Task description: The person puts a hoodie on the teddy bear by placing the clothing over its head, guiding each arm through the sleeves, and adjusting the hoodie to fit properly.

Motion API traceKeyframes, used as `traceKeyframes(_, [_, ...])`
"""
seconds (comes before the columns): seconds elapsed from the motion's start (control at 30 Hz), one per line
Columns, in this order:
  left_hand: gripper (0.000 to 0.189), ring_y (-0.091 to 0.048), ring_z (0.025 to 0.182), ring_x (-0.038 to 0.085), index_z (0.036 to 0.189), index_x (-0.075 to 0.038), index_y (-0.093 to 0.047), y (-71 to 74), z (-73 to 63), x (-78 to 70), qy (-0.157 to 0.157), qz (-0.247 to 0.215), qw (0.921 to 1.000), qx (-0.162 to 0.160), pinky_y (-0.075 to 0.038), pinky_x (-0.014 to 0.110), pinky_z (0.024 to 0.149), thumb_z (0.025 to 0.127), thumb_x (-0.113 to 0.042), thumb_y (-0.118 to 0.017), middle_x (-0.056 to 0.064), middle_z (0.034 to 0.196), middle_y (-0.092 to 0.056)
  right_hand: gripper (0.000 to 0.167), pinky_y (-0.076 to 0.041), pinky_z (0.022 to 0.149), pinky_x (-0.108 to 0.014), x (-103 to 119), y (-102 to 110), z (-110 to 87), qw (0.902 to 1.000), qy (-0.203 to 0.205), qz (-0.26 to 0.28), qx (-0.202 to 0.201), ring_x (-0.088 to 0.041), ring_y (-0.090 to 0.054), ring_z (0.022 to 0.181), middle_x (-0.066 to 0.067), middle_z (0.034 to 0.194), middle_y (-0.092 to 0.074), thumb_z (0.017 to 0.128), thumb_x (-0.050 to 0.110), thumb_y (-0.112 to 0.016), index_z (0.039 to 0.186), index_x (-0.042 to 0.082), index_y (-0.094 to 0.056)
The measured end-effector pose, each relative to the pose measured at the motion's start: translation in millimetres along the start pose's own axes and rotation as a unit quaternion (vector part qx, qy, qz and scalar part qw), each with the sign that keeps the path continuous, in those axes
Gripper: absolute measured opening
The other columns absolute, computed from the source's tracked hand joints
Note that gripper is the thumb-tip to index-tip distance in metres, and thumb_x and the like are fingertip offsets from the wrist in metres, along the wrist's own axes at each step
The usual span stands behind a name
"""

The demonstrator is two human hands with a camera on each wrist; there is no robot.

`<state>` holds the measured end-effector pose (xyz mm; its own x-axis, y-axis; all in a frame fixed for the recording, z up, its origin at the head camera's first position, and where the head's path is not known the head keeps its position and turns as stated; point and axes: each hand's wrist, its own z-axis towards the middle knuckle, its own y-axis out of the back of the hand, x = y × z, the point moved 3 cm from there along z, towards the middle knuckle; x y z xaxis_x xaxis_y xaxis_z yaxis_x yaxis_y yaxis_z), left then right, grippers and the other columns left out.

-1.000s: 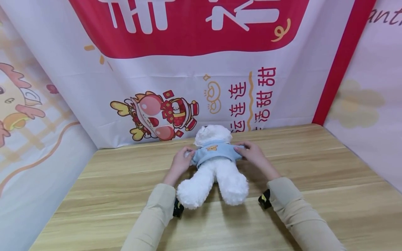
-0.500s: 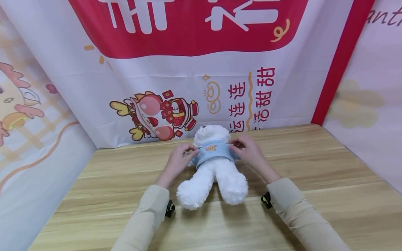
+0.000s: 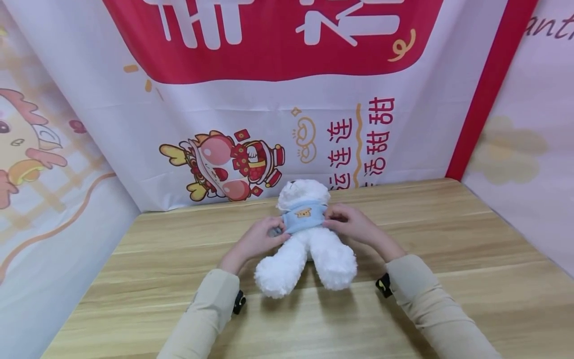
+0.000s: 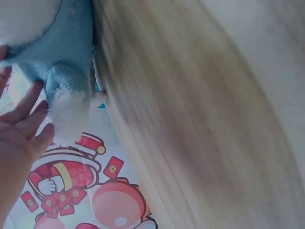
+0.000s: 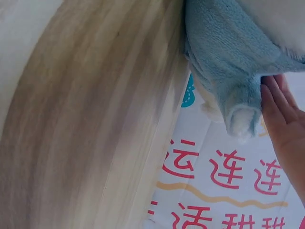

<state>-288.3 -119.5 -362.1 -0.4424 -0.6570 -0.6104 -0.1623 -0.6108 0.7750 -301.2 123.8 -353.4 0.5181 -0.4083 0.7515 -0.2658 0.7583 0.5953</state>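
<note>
A white plush toy (image 3: pixel 331 259) lies on its back on the table, legs toward me. It wears a light blue sweater (image 3: pixel 306 218) with a small tan animal patch on the chest. At the sweater's lower left hem my left hand (image 3: pixel 262 238) pinches the cloth; its other fingers are spread beside the toy's arm in the left wrist view. My right hand (image 3: pixel 352 224) grips the opposite side of the hem. From the right wrist, its fingers (image 5: pixel 279 102) lie against the blue fabric (image 5: pixel 228 62) beside the sleeve, and the thumb is hidden.
The toy rests on a wood-grain table (image 3: pixel 179 259). Just past its head rises a white cloth backdrop (image 3: pixel 134 134) with red lettering and a cartoon figure. More printed cloth (image 3: pixel 40 239) closes off the left side, with a pale panel (image 3: pixel 524 199) on the right.
Both hands have shifted from the sleeve ends inward and down to the sweater's lower sides. The sweater front now looks narrower between them. The toy stays in place.
</note>
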Motion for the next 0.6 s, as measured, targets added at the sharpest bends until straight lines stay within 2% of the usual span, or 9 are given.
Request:
traceKeyframes(0.07, [0.013,-0.053,0.124,0.034,0.084,-0.010,-0.063,0.7,-0.9,-0.8,0.004,-0.021,0.9997,0.013,-0.040,0.050,0.105,0.087,-0.021,-0.068,0.018,0.135,-0.056,0.012,-0.050,0.094,-0.039,-2.2,1.5,-1.7,0.9995,-0.012,0.025,0.018,-0.031,-0.057,0.110,-0.020,0.116,-0.062,0.092,0.014,-0.062,0.087,0.004,-0.062])
traceKeyframes(0.17, [0.014,-0.046,0.132,0.036,0.085,-0.008,-0.066,1.1,-1.4,-0.9,0.023,-0.048,0.9982,0.029,-0.034,0.051,0.111,0.087,-0.022,-0.069,0.019,0.137,-0.054,0.016,-0.041,0.106,-0.050,-4.5,3.6,-3.9,0.9972,-0.042,0.051,0.034,-0.040,-0.047,0.128,-0.024,0.134,-0.054,0.093,0.015,-0.061,0.090,0.000,-0.064])
traceKeyframes(0.23, [0.018,-0.045,0.132,0.036,0.088,-0.007,-0.070,0.8,-1.2,-1.0,0.044,-0.056,0.9969,0.031,-0.033,0.051,0.112,0.089,-0.024,-0.066,0.018,0.136,-0.055,0.022,-0.040,0.106,-0.051,-6.3,4.0,-4.0,0.9960,-0.064,0.052,0.035,-0.039,-0.045,0.130,-0.023,0.135,-0.053,0.095,0.019,-0.058,0.095,-0.002,-0.065])
traceKeyframes(0.37, [0.027,-0.047,0.130,0.034,0.090,-0.006,-0.074,-2.2,0.9,-1.7,0.080,-0.063,0.9947,0.012,-0.034,0.049,0.111,0.094,-0.029,-0.060,0.016,0.134,-0.055,0.030,-0.045,0.099,-0.045,-10.0,1.8,-1.2,0.9957,-0.091,0.011,0.010,-0.033,-0.050,0.122,-0.018,0.127,-0.057,0.098,0.027,-0.052,0.101,0.001,-0.068])
traceKeyframes(0.4, [0.027,-0.047,0.129,0.034,0.088,-0.006,-0.074,-3.4,1.6,-1.8,0.082,-0.063,0.9946,0.006,-0.034,0.050,0.111,0.094,-0.028,-0.059,0.016,0.134,-0.055,0.029,-0.045,0.097,-0.042,-10.6,0.6,-0.2,0.9958,-0.091,0.001,0.006,-0.032,-0.051,0.120,-0.017,0.125,-0.058,0.098,0.026,-0.053,0.098,0.001,-0.068])
traceKeyframes(0.5, [0.024,-0.047,0.128,0.034,0.078,-0.006,-0.069,-7.3,3.2,-2.0,0.074,-0.065,0.9951,-0.002,-0.034,0.051,0.110,0.092,-0.025,-0.063,0.018,0.133,-0.053,0.020,-0.044,0.091,-0.034,-11.1,-3.2,2.1,0.9970,-0.077,-0.014,-0.002,-0.029,-0.053,0.110,-0.016,0.113,-0.059,0.095,0.020,-0.059,0.089,0.003,-0.065])
traceKeyframes(0.6, [0.022,-0.045,0.129,0.034,0.072,-0.007,-0.062,-10.3,3.6,0.0,0.058,-0.060,0.9965,-0.004,-0.032,0.051,0.111,0.089,-0.020,-0.067,0.020,0.133,-0.050,0.013,-0.041,0.084,-0.028,-9.5,-5.6,3.5,0.9981,-0.061,-0.005,0.004,-0.023,-0.050,0.099,-0.014,0.102,-0.056,0.091,0.015,-0.063,0.085,0.003,-0.060])
